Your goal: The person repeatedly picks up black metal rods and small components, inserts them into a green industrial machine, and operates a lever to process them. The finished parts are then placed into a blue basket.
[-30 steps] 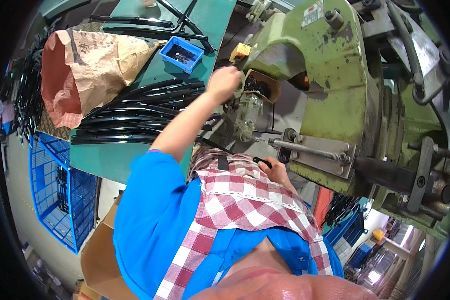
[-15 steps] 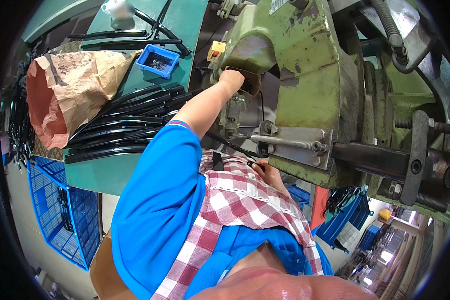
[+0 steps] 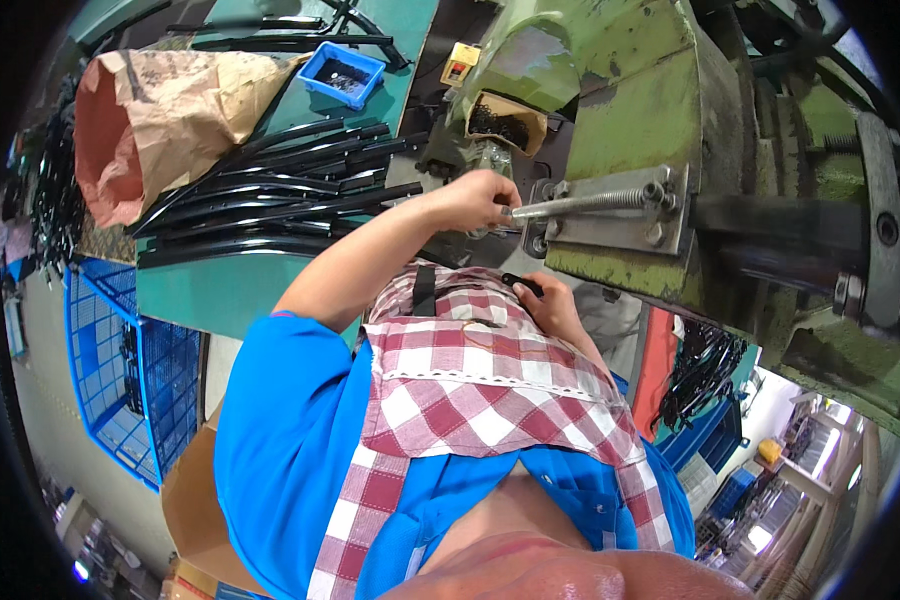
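Note:
My left hand [image 3: 478,200] is closed in a pinch beside the end of the metal rod with a spring [image 3: 600,203] on the press. Whatever its fingertips hold is too small or too hidden to make out. Close to my apron, my right hand [image 3: 554,305] grips the end of a black strip [image 3: 523,284]; most of that strip is out of sight. Just beyond my left hand, a small open cardboard box [image 3: 533,130] of tiny dark parts sits against the green press [image 3: 630,130].
Several glossy black strips [image 3: 260,205] lie on the green table [image 3: 240,290] at the left. A brown paper sack [image 3: 185,120] and a blue tray [image 3: 363,98] of small parts rest there too. A blue crate [image 3: 120,370] stands below; a yellow switch box [image 3: 460,64] is beside the press.
My left hand has come back from the cardboard box toward me, to the rod end. My right hand remains near the apron with the black strip. The whole view has shifted slightly.

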Demonstrator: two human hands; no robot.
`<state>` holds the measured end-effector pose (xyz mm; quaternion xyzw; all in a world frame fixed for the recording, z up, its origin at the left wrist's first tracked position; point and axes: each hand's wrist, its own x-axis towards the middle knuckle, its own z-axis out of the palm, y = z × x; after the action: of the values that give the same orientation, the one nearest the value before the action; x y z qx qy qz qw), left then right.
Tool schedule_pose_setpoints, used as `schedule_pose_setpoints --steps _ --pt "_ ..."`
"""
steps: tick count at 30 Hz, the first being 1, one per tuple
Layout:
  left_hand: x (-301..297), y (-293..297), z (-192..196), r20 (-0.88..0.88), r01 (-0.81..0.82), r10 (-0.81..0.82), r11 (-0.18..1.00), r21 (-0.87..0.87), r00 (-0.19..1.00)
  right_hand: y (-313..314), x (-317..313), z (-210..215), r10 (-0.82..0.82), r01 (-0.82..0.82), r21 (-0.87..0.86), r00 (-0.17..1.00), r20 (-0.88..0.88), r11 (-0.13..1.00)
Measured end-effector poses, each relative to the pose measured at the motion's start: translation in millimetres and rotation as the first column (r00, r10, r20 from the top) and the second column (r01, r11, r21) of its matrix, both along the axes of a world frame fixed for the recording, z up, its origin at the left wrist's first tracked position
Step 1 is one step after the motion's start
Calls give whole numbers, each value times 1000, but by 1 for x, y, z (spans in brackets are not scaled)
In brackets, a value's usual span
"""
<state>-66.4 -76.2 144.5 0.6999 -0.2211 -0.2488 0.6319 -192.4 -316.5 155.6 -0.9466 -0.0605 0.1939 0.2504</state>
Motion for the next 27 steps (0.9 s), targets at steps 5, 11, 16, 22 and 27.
schedule_pose_setpoints --steps 5,11,16,22,27 --pt "-17 9 17 91 -78 66 987 139 994 5 16 10 77 -82 143 996 44 986" --pt "-37 13 20 113 -346 330 920 181 937 20 33 25 107 -146 226 979 176 963" --pt "-66 5 17 -35 -372 371 928 -23 928 10 55 -2 332 -381 -67 688 645 922" --pt "-54 -1 25 -168 -413 405 910 -17 899 12 74 -5 321 -403 -32 675 665 915" --pt "-48 1 17 -121 -505 505 862 33 855 19 86 -10 354 -381 -32 823 444 924"
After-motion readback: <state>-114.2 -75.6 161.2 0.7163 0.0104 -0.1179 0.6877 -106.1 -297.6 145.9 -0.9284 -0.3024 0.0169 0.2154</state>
